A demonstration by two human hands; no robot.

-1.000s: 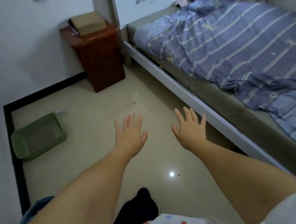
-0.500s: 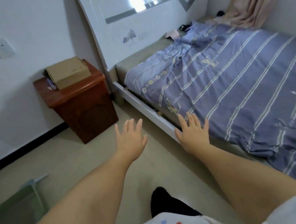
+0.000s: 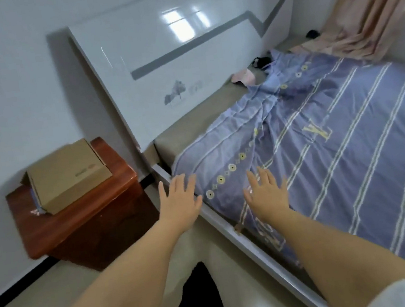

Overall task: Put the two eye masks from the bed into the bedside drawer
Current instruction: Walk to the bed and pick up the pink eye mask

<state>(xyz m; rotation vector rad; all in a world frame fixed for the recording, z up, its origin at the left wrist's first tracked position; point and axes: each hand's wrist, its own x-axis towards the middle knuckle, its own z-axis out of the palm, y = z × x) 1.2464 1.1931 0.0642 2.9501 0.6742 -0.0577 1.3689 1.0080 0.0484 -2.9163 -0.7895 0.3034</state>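
Note:
A pink eye mask (image 3: pixel 243 77) lies at the head of the bed, beside the white headboard. A black eye mask (image 3: pixel 262 61) lies just behind it, partly tucked behind the purple striped quilt (image 3: pixel 337 151). The reddish-brown bedside cabinet (image 3: pixel 86 217) stands left of the bed; its drawer front is blurred and I cannot make out a handle. My left hand (image 3: pixel 179 204) hovers open over the bed's near edge. My right hand (image 3: pixel 267 191) is open over the quilt. Both hands are empty and far from the masks.
A cardboard box (image 3: pixel 67 175) sits on top of the cabinet, over some flat items. The white bed rail (image 3: pixel 255 252) runs diagonally between floor and mattress. A pink curtain (image 3: pixel 367 8) hangs at the far right. A black foot (image 3: pixel 197 298) shows on the floor below.
The view has swung up and toward the bed's head; the green tray has left the view. Both open hands now sit over the bed's edge and quilt instead of the floor.

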